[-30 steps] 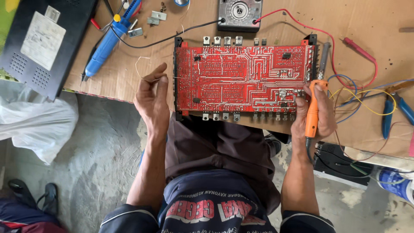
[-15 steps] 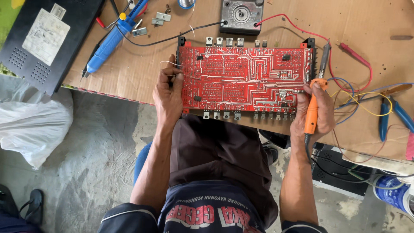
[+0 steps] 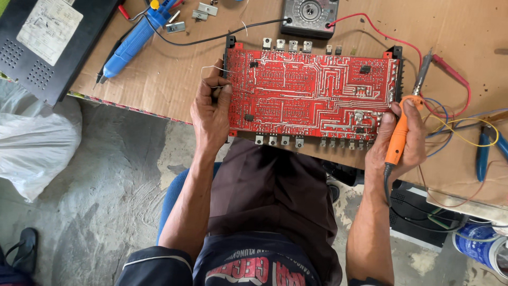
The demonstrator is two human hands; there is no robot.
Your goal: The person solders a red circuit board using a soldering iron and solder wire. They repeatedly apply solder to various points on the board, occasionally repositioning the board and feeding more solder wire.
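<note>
Left hand: the left hand (image 3: 211, 108) is closed on the left edge of the red circuit board (image 3: 312, 95), the thumb laid on the board's face; a thin solder wire (image 3: 211, 69) is pinched in the fingers and curves up over the board's far-left corner.
Right hand: the right hand (image 3: 399, 137) is wrapped around the orange handle of a soldering iron (image 3: 405, 119), with the thumb pressed against the board's near-right edge; the metal tip is pointed away, just past the board's right end.
Circuit board: laid flat, solder side up, between the two hands at the near edge of the cardboard-covered table (image 3: 169, 85); it is touched by both hands.
Far side: a dark multimeter (image 3: 309, 16) is set just beyond the board, a black lead (image 3: 211, 38) and a red lead (image 3: 381, 34) running from it.
Far left: a blue desoldering pump (image 3: 132, 42) lies on the cardboard, with a black case (image 3: 37, 47) further left.
Right: loose coloured wires (image 3: 455, 127) and blue-handled pliers (image 3: 484, 153) are spread beside the iron.
Near: the person's lap is seen below the table edge, over a grey concrete floor (image 3: 106, 185).
</note>
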